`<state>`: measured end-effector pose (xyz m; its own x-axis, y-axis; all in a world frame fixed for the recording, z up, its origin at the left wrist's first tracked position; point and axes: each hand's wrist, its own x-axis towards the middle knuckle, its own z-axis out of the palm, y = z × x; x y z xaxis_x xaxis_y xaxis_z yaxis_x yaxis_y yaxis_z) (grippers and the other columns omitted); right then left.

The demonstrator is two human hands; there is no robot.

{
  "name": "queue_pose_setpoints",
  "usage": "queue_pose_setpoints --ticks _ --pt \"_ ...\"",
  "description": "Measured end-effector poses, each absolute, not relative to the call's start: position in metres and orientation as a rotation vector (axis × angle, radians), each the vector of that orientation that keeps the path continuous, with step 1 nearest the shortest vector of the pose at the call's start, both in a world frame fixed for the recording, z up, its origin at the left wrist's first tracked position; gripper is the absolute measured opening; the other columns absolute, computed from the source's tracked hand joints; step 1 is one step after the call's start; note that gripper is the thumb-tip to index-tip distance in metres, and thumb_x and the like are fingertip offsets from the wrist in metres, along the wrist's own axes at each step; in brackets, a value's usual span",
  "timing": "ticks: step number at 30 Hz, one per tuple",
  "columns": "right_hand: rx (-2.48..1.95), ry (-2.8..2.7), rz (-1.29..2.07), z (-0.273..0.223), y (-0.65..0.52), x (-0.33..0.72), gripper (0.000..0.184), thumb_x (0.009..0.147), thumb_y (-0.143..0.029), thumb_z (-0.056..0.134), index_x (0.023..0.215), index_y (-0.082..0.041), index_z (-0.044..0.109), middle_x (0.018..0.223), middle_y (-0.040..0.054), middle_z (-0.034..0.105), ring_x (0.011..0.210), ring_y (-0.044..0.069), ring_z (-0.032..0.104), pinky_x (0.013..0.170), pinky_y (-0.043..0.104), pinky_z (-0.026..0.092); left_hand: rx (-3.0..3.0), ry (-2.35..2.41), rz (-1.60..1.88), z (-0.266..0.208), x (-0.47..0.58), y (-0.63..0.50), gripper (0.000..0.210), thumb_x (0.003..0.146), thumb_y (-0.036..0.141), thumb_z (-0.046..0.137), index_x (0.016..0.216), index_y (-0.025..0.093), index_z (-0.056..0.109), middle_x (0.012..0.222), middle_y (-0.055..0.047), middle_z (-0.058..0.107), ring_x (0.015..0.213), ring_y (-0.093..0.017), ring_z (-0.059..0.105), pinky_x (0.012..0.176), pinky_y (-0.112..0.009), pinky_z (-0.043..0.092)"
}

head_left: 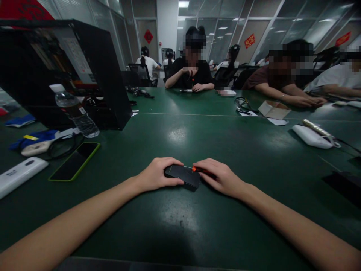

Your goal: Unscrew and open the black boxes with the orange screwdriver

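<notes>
The green table point(135, 145) runs out beneath both hands, and across it, straight ahead of them, a co-worker in black point(208, 77) leans over small work. Beyond the left hand point(156, 173), off to its side, looms an open computer tower point(98, 60), with a water bottle point(76, 111) leaning in front of it. A green-edged smartphone point(77, 158) lies nearer, just beyond the left forearm, so that arm has the least room to swing outward; none of these touches the hands.

Between the hands, low on the tabletop, sits a flat black rectangular device point(183, 176). The left hand grips its left end, thumb along the near edge, fingers over the far one. I'd judge it light, stiff and a little slick, best held by those long edges. The right hand point(222, 176) pinches an orange-and-black tool point(194, 169), perhaps a screwdriver, at the device's right end; whether its tip makes contact I can't tell.
</notes>
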<state>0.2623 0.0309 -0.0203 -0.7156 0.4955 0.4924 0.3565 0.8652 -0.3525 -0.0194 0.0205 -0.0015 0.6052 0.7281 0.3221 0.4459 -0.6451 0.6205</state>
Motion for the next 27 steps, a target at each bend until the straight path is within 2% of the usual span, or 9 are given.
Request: queue_pose_setpoints --ticks 8,16,27 --pt "-0.625 -2.434 0.348 -0.02 0.032 0.262 0.03 0.1 -0.017 0.047 0.128 -0.02 0.056 0.114 0.0106 0.069 0.103 0.02 0.064 0.089 0.038 0.056 2.329 0.968 0.762 -0.001 -0.019 0.02 0.051 0.078 0.049 0.08 0.116 0.016 0.068 0.109 -0.009 0.075 0.097 -0.023 0.07 0.086 -0.032 0.051" --pt "-0.667 -2.473 0.196 -0.024 0.037 0.267 0.033 0.1 -0.014 0.045 0.131 -0.02 0.055 0.12 0.0118 0.067 0.108 0.022 0.062 0.093 0.043 0.051 2.33 0.98 0.738 0.002 -0.02 0.018 0.05 0.081 0.045 0.078 0.119 0.016 0.067 0.113 -0.009 0.073 0.1 -0.023 0.069 0.089 -0.032 0.05" --pt "-0.646 -2.478 0.262 -0.02 0.033 0.272 0.034 0.099 -0.013 0.045 0.131 -0.021 0.055 0.12 0.0112 0.066 0.109 0.021 0.062 0.092 0.04 0.054 2.344 0.938 0.74 0.003 -0.021 0.016 0.043 0.086 0.045 0.073 0.118 0.018 0.065 0.112 -0.008 0.072 0.101 -0.022 0.067 0.089 -0.032 0.049"
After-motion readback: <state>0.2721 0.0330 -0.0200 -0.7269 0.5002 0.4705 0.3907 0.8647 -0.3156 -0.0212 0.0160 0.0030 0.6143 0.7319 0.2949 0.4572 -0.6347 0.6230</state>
